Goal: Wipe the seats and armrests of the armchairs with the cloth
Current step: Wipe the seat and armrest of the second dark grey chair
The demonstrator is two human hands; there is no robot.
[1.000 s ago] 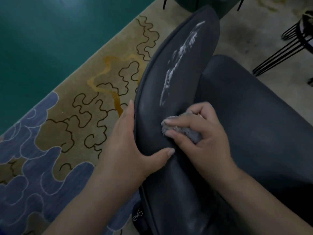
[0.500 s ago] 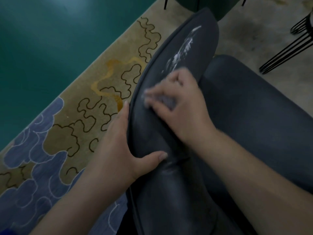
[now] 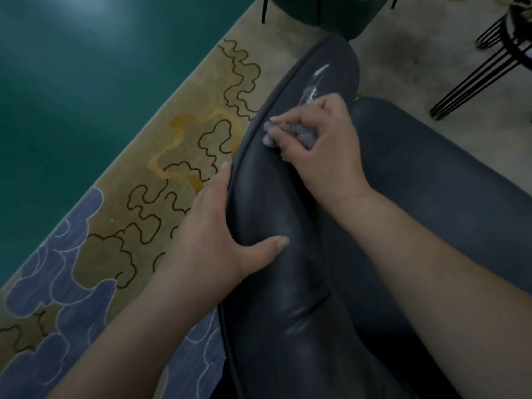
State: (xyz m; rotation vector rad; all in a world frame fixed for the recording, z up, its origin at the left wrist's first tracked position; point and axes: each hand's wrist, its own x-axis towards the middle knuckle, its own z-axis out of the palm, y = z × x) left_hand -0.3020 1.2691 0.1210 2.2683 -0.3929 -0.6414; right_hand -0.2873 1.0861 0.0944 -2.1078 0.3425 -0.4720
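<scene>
While my left hand [image 3: 213,240] grips the dark armrest [image 3: 276,226] and my right hand [image 3: 322,142] pinches the balled-up cloth [image 3: 288,133] on its top, I could miss the white mess [image 3: 312,84] just past it if I stop short.

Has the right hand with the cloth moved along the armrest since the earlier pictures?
Yes. The right hand and cloth moved up the armrest toward its white streak, away from the left hand.

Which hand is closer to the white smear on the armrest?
Right. The right hand, gripping the cloth, sits just below the white smear. The left hand grips the armrest farther down.
</scene>
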